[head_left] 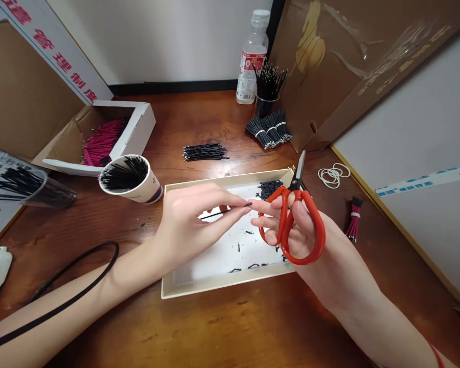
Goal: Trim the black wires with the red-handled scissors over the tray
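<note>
My left hand (199, 214) pinches a thin black wire (216, 214) between thumb and fingers, above a shallow cream tray (230, 280). Its dark tip shows at the fingertips. My right hand (299, 230) has its fingers through the handles of red-handled scissors (317, 232), whose blades point up and away, off the wire. The right index finger reaches to the tip of the wire. Inside the tray lie a pile of short black pieces (270, 189) and several scattered scraps.
Behind the tray lies a row of black wires (205, 152). Left are a paper cup (130, 179), a white box (138, 128) and a plastic cup (49, 189). Right are a bottle (253, 61), black bundles (270, 130), rubber bands (333, 176) and a red bundle (354, 219).
</note>
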`<state>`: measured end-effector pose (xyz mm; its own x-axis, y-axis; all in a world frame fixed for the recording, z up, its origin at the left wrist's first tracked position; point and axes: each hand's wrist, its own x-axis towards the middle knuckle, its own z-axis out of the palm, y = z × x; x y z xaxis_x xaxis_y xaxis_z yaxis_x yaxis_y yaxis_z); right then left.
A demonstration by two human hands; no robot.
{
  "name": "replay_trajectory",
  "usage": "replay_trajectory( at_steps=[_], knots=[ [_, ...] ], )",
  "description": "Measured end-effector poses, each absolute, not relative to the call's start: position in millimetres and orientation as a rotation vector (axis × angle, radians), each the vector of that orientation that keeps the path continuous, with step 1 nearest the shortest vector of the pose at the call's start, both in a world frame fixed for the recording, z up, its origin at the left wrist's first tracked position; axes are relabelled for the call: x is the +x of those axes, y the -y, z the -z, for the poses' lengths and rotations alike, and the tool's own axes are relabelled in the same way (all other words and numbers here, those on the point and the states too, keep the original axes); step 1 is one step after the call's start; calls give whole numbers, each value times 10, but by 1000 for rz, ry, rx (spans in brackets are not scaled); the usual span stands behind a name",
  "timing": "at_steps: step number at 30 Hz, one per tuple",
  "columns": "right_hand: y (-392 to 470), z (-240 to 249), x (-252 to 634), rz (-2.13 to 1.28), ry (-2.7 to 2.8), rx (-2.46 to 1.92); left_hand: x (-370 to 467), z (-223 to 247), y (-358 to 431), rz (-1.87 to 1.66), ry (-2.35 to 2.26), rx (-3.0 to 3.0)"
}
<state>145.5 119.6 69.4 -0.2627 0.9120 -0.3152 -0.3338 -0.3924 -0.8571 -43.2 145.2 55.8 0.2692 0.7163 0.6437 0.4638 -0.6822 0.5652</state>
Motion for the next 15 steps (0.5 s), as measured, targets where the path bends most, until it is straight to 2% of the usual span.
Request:
replay_trajectory(
  at_steps=[15],
  knots=[
    [-1218, -691, 1460, -1817, 856, -1055, -438, -552, -1450, -1351, -1090, 2277]
  ],
)
